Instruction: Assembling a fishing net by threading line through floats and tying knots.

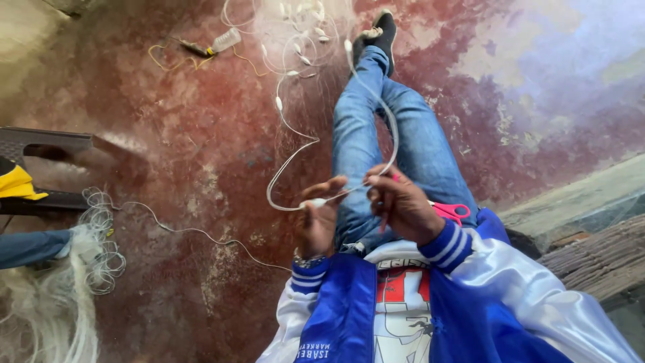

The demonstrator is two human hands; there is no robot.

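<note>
Seated on a red floor (201,134), left hand (317,218) fingers pinching a white cord (289,161); right hand (401,205) fingers curled beside it, over pink scissors (451,211).

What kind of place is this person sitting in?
Probably a rough yard or shed floor where fishing nets are worked: worn red concrete floor, white cord with floats and heaped pale netting.

Your left hand (317,225) pinches a thin white cord strung with small white oval floats (290,165). Bright pink plastic-handled scissors (449,212) lie on your faded blue denim jeans (376,141). Your glossy blue-and-white satin jacket (470,302) has white-striped blue cuffs. The worn concrete floor (201,134) is blotchy dark red, with pale purple patches.
</note>
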